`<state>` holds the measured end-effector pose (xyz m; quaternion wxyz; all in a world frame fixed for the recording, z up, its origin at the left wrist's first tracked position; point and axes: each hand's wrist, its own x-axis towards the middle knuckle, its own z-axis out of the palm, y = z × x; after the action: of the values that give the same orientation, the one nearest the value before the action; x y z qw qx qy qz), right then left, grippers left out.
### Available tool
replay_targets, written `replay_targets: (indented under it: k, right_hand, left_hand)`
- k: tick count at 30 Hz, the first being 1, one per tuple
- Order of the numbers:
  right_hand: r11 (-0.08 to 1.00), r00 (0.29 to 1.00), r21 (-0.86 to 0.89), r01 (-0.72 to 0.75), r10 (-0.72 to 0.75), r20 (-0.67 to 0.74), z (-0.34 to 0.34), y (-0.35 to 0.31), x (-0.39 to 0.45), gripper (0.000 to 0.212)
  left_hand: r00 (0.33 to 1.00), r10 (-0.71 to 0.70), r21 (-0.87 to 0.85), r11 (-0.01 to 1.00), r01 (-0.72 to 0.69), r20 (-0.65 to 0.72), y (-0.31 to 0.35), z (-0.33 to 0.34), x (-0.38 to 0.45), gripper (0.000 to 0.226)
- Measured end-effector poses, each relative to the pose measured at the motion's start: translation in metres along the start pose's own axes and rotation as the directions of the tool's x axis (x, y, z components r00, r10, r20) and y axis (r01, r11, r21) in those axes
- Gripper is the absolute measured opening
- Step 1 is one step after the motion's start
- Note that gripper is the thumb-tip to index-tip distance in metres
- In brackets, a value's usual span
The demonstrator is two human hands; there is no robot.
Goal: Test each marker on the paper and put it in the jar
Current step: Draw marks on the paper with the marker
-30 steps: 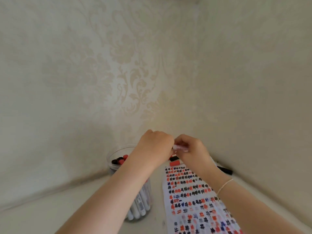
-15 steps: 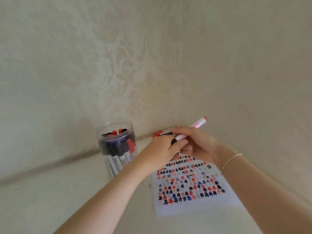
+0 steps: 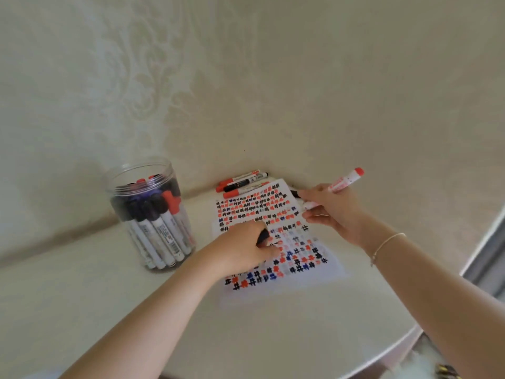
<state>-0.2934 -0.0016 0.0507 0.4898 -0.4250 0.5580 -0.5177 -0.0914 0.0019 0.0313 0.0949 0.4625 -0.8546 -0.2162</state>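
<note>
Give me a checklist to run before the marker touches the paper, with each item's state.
1. Marker gripped by right hand: ok.
2. Cap off: ok, a dark cap sits in the left hand.
3. Tip aimed at the paper: cannot tell, fingers hide it.
4. Paper held down by left hand: ok.
5. Blank space left on paper: ok, along the near edge.
6. Jar open, upright: ok.
</note>
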Motion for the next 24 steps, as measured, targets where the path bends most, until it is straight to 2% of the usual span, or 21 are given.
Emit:
replay_targets:
  k: [3,6,9,13,15,19,24]
  right_hand:
    - [0.997,0.993,-0.073,-0.041,0.032,-0.111,-0.011,0.025,0.0,0.023]
    - [0.996,0.969,-0.083,-0.035,0.013,-0.246,-0.018,0.041,-0.001,0.026]
    - [0.967,0.942,-0.256,-0.015,-0.072,-0.327,-0.021,0.053,-0.006,0.023]
    - [0.959,0.931,-0.283,0.035,-0.134,-0.339,-0.023,0.059,-0.01,0.016]
    - [0.955,0.927,-0.291,0.05,-0.154,-0.343,-0.023,0.06,-0.011,0.019]
    - [0.947,0.924,-0.314,0.066,-0.177,-0.338,-0.02,0.062,-0.011,0.032]
    - [0.931,0.933,-0.36,0.061,-0.181,-0.31,-0.018,0.064,-0.012,0.036]
  left_hand:
    - [1.0,-0.009,-0.033,0.999,0.008,-0.007,-0.002,0.008,0.011,0.031]
    - [0.997,0.039,-0.101,0.994,-0.046,-0.072,0.006,0.017,0.024,0.038]
    - [0.993,0.069,-0.187,0.979,-0.085,-0.093,0.02,0.028,0.042,0.042]
    - [0.999,-0.009,-0.222,0.975,0.016,0.035,0.027,0.036,0.062,0.048]
    - [0.995,-0.038,-0.198,0.979,0.056,0.093,0.028,0.039,0.069,0.044]
    - [0.987,-0.073,-0.179,0.979,0.098,0.142,0.028,0.038,0.075,0.043]
    - [0.984,-0.084,-0.16,0.981,0.109,0.159,0.025,0.039,0.079,0.05]
